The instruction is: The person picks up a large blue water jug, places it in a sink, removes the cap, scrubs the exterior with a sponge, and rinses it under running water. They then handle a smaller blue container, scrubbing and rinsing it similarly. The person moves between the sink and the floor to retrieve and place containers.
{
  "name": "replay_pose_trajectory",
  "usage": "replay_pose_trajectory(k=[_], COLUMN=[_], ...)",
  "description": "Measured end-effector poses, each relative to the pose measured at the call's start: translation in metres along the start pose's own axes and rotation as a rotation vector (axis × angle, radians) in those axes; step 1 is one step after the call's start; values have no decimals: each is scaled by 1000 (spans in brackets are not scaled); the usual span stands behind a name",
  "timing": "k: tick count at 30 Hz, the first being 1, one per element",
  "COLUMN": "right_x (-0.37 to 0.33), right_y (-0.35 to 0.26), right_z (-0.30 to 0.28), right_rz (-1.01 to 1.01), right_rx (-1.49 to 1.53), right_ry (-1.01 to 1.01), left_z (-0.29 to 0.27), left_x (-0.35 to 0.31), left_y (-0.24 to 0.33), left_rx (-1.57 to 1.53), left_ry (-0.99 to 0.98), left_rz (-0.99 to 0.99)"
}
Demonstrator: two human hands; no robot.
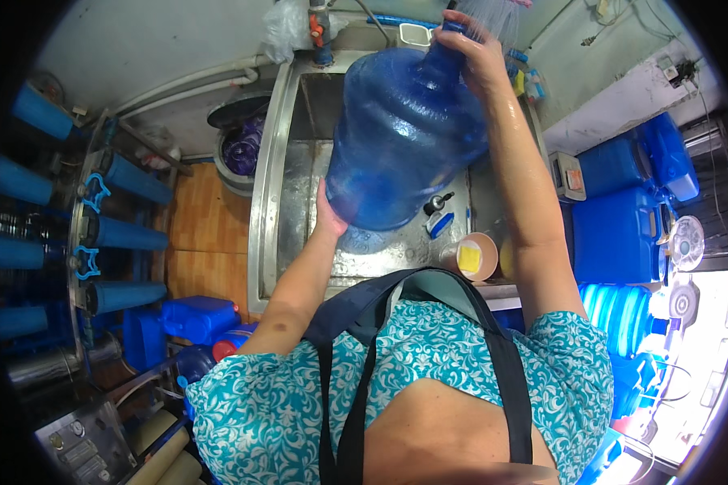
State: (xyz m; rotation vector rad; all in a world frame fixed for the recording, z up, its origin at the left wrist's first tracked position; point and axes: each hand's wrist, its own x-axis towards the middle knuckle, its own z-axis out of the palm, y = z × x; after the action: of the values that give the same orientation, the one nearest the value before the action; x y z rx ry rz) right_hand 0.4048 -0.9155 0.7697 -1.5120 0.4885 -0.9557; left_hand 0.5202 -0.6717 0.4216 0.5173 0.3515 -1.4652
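A large blue water jug is held tilted over the metal sink, its neck toward the upper right. My right hand is closed round the neck, with the forearm wet. At the jug's lower left, my left hand supports the base; its thumb shows and its other fingers are hidden. In the basin below lie a blue-and-white scrub brush and a small dark piece with a stem. A tan bowl with a yellow sponge stands at the near right.
A tap with an orange handle rises behind the sink. To its left stands a round bin with purple contents. Blue jerrycans are stacked at the right, and a rack of blue filter housings fills the left.
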Motion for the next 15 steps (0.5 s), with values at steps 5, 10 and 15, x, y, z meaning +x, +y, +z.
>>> replay_pose_trajectory(k=[5,10,15], right_x=[8,16,6], right_y=[0,3,-7], right_z=[0,-7,-17], right_rz=[-62,15,-101], right_rx=[22,-105,46], right_ry=[-199,117,-335], left_z=[-10,-4,2], left_x=[6,11,-17], left_y=[0,4,5], left_rx=[41,155,75], left_ry=[188,139,87], left_rz=[-191,2,-13])
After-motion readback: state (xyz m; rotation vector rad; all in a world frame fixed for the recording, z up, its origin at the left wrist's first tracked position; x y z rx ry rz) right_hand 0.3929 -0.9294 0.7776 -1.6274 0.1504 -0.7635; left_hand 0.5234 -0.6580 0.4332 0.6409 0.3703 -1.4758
